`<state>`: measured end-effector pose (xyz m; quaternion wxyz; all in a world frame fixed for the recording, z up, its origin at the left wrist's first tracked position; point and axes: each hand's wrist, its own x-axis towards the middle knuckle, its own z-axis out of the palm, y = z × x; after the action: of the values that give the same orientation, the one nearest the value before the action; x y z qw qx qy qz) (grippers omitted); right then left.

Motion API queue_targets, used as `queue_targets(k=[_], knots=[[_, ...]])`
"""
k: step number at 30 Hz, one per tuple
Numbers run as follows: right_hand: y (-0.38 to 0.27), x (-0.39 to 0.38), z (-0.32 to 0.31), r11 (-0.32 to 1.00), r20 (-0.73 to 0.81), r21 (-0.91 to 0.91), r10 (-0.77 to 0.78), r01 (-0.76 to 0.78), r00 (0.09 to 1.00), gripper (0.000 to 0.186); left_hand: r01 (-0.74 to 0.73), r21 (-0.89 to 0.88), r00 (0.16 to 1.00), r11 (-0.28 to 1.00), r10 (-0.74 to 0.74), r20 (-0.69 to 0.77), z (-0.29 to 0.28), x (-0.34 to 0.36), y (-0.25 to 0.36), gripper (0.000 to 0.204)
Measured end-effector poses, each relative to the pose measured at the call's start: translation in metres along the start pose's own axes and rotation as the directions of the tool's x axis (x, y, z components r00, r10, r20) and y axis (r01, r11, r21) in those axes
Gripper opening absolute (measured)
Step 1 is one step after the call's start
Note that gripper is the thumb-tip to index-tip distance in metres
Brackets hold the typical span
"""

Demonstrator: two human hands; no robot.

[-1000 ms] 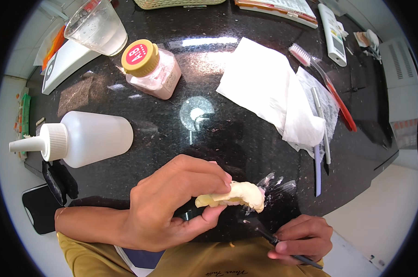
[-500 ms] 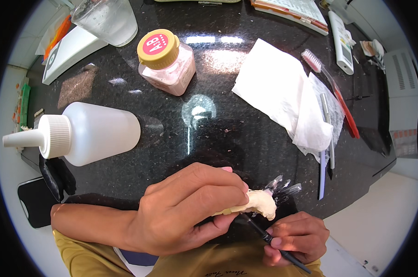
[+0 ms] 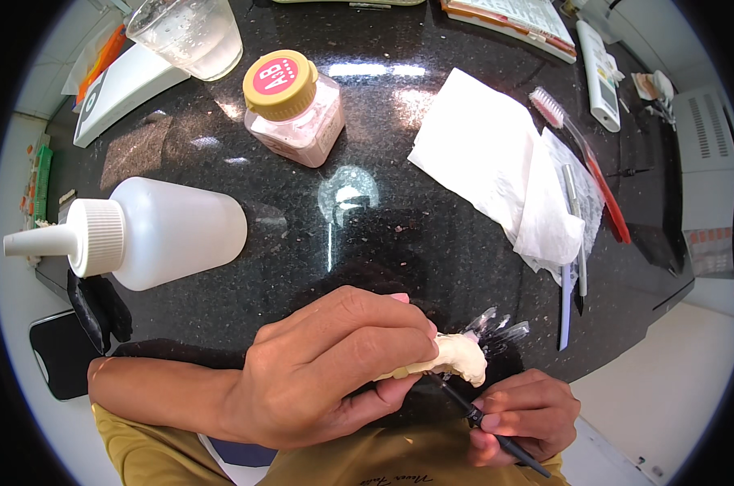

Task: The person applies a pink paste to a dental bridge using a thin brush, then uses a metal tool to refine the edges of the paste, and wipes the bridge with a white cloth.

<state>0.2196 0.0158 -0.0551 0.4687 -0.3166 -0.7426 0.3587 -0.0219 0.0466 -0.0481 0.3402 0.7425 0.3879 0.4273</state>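
Note:
My left hand (image 3: 322,364) is closed around a cream plaster cast (image 3: 464,359), a curved, lumpy piece that looks like a dental model. Its right end sticks out past my fingertips; the rest is hidden under them. In my right hand (image 3: 537,413) I pinch a slim black brush-like tool (image 3: 513,449), slanting up to the left. The tool's tip meets the underside of the cast beside my left fingertips, and I cannot make out its end. Clear shiny plastic strips (image 3: 501,330) fan out just beyond the cast.
A white squeeze bottle (image 3: 181,231) lies on the left of the black stone table. Behind are a yellow-lidded jar of pinkish powder (image 3: 302,121) and a clear cup (image 3: 197,40). Right of them lie white tissue (image 3: 480,154), a red toothbrush (image 3: 602,182) and thin tools (image 3: 565,308). A phone (image 3: 59,352) sits far left.
The black tool and my right hand have shifted very slightly, the tool's tip now closer against the cast's underside. My left hand and the cast stay almost still.

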Motion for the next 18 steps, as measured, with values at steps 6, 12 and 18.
queue_targets(k=[6, 12, 18], knots=[[-0.0021, 0.0044, -0.0006, 0.999, 0.045, 0.014, 0.03, -0.031, 0.999, 0.026, 0.008, -0.001, 1.0, 1.0, -0.008, 0.006, -0.0003, -0.0002, 0.0007, 0.039], [-0.0025, 0.0028, -0.0019, 1.0, 0.044, -0.017, 0.026, -0.026, 0.999, 0.027, -0.002, 0.001, 1.0, 1.0, 0.002, -0.003, 0.0008, -0.0005, -0.0005, 0.038], [-0.0073, 0.007, -0.0005, 0.997, 0.061, -0.043, 0.067, -0.065, 0.996, 0.028, -0.001, 0.003, 1.0, 1.0, 0.001, 0.002, 0.0001, -0.0002, 0.0001, 0.038]])
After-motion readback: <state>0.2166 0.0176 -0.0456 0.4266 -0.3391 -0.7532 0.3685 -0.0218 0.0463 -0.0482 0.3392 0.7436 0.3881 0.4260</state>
